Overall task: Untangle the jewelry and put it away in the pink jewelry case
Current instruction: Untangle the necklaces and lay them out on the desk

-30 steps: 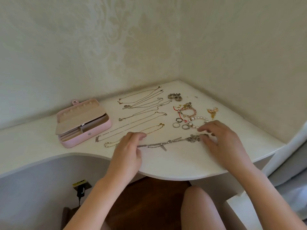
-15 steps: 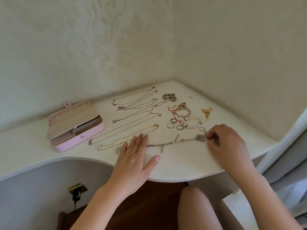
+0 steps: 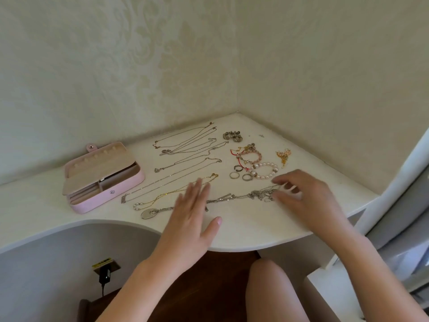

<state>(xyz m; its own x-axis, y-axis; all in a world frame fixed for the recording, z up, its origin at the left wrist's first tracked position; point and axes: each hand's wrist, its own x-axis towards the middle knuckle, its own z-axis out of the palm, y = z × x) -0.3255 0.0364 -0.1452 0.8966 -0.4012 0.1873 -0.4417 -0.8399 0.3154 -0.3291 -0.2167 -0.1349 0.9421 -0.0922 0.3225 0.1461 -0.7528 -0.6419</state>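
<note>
While the left hand (image 3: 192, 214) lies flat, fingers straight, gripping nothing, over the silver chain (image 3: 222, 199), the right hand (image 3: 304, 198) curls its fingers (image 3: 285, 178) at the knotted end (image 3: 262, 195); pinching or not, cannot tell. Separated necklaces (image 3: 185, 156), rings (image 3: 234, 175), bracelets (image 3: 267, 164) lie in rows on the surface (image 3: 243, 228). Pink jewelry case (image 3: 116, 192) stands open at far left, nothing visibly stowed. Judgement: untangling nearly done, stowing all left. Yellow label (image 3: 103, 261) below: unreadable.

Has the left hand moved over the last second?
Yes. The left hand has shifted right, away from the pink jewelry case, and is now open flat over the silver chain whose end it was pinching.
</note>
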